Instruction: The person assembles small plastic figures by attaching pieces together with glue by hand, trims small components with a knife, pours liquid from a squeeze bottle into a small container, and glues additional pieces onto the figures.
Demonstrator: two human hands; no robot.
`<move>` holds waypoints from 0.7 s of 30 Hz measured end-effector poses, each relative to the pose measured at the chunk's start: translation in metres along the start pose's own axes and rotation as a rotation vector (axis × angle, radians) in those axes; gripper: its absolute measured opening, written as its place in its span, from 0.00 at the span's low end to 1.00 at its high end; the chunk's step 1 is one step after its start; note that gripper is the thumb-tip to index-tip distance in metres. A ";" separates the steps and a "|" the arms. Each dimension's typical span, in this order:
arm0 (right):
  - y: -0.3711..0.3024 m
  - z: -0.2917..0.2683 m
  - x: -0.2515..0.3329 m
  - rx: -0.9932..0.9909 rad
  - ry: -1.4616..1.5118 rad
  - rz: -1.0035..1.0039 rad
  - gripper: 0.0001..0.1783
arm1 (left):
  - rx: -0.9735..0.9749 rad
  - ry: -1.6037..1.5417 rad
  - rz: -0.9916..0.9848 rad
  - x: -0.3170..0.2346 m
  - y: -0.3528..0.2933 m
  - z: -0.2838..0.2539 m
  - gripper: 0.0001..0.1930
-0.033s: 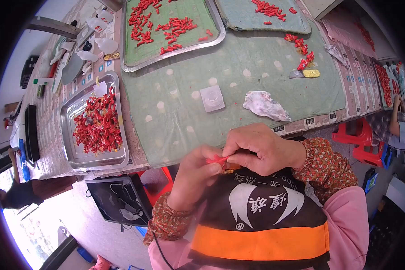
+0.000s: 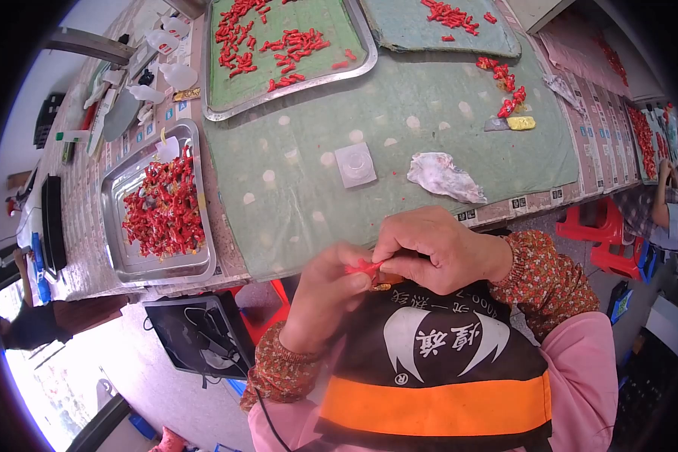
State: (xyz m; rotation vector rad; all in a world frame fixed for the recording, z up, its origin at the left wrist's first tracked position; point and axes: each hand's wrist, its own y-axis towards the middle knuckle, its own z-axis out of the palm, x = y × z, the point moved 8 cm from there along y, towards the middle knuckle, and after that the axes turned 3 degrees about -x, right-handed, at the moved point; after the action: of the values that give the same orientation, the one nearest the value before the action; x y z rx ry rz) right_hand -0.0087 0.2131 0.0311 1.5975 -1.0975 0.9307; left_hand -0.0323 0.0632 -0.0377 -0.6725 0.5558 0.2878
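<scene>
Close to my body, just off the table's near edge, both hands meet on a small red piece. My left hand pinches it between thumb and fingertips. The fingertips of my right hand close on its other end, and parts of the piece are hidden by the fingers. Beyond my hands lie a crumpled white cloth and a small whitish square block with a round hollow. Farther right, a short blade with a yellow handle rests beside a row of glossy red pieces.
At left stands a metal tray heaped with red and yellowish pieces. A green-lined tray and a pale board at the back carry more red pieces. White bottles stand far left. Red stools and another person's arm are at right.
</scene>
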 end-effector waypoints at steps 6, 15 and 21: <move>0.001 0.001 0.000 0.003 0.007 0.008 0.08 | -0.003 0.002 0.004 -0.001 -0.001 0.000 0.10; 0.001 0.001 -0.001 0.005 0.016 0.022 0.07 | -0.010 0.000 -0.006 -0.002 -0.001 0.001 0.10; 0.001 0.001 -0.001 0.001 0.005 0.021 0.07 | -0.013 0.002 -0.002 -0.002 -0.001 0.001 0.10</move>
State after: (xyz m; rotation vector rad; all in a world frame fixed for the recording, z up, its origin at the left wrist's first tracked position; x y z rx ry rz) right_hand -0.0100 0.2126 0.0305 1.5862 -1.1124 0.9497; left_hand -0.0335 0.0631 -0.0355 -0.6861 0.5551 0.2891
